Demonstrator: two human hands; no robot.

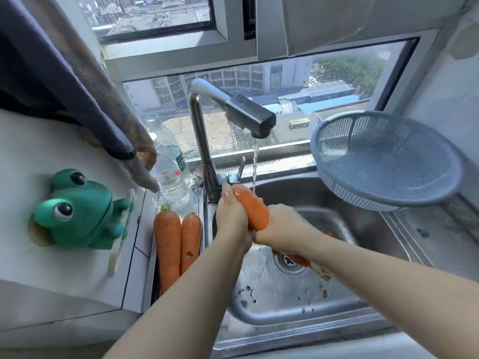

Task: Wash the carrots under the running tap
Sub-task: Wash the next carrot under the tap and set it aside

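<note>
A wet orange carrot (252, 208) is held over the steel sink (285, 301), its top end just touching the thin stream of water (254, 167) from the tap (248, 117). My left hand (232, 216) grips the carrot from its left side. My right hand (282, 226) grips its lower end. Two more carrots (167, 242) (190, 239) lie side by side on the ledge left of the sink. Another carrot (300, 260) lies in the sink near the drain, mostly hidden under my right forearm.
A blue plastic colander (388, 161) sits on the drainboard at the right. Clear water bottles (168, 167) stand behind the ledge carrots. A green frog figure (80, 211) is on the left wall, and dark cloth (77, 86) hangs above. The window is straight ahead.
</note>
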